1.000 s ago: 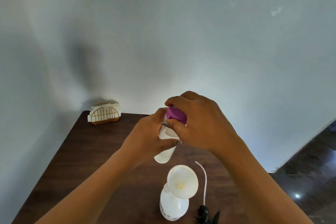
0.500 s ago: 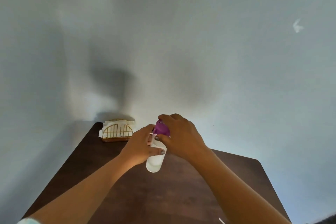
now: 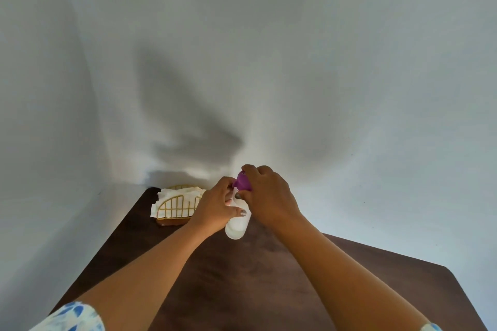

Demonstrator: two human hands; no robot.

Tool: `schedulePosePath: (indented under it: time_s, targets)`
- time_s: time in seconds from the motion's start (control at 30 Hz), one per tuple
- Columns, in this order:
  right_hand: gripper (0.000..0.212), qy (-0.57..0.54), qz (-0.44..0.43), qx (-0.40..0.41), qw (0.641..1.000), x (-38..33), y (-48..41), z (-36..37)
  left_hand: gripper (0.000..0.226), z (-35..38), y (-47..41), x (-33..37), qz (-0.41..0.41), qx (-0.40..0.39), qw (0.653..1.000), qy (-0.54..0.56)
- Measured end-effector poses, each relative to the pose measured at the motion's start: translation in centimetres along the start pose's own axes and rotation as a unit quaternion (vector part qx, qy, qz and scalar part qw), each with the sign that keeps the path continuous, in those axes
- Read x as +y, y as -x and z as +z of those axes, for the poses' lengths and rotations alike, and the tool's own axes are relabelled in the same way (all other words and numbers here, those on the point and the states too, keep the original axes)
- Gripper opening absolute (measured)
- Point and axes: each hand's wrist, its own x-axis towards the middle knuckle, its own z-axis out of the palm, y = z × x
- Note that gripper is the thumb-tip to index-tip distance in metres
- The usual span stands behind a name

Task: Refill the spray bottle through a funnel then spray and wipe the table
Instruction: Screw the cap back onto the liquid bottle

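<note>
A plain room in a home is suggested here: a dark wooden desk (image 3: 242, 290) is seen set into a corner of bare white walls (image 3: 322, 62). At its far left edge, a gold wire napkin holder (image 3: 174, 208) is filled with white paper napkins (image 3: 177, 193).

You have two hands in view, your left hand (image 3: 215, 212) and right hand (image 3: 269, 196). Between them: one white plastic bottle (image 3: 236, 228), one purple cap (image 3: 242, 183). Left of your left hand: one gold wire napkin holder (image 3: 174, 205). Beneath both: one dark wooden table (image 3: 242, 290).
</note>
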Motion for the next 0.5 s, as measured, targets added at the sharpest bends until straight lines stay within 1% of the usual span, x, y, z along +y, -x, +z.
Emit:
schedulePosePath:
  time_s: [0.07, 0.23, 0.5]
  targets:
    - [0.038, 0.001, 0.011, 0.004, 1.0, 0.6, -0.9, 0.7, 0.061, 0.3, -1.0, -0.1, -0.002, 0.004, 1.0, -0.003]
    - [0.036, 0.0, 0.025, -0.002, 1.0, 1.8, -2.0, 2.5, 0.049, 1.3, -2.8, -1.2, 0.001, 0.012, 1.0, -0.024]
    - [0.027, -0.008, 0.05, 0.018, 0.999, 3.0, -3.2, 3.1, 0.056, 2.2, -3.7, -1.1, 0.002, -0.009, 0.999, -0.049]
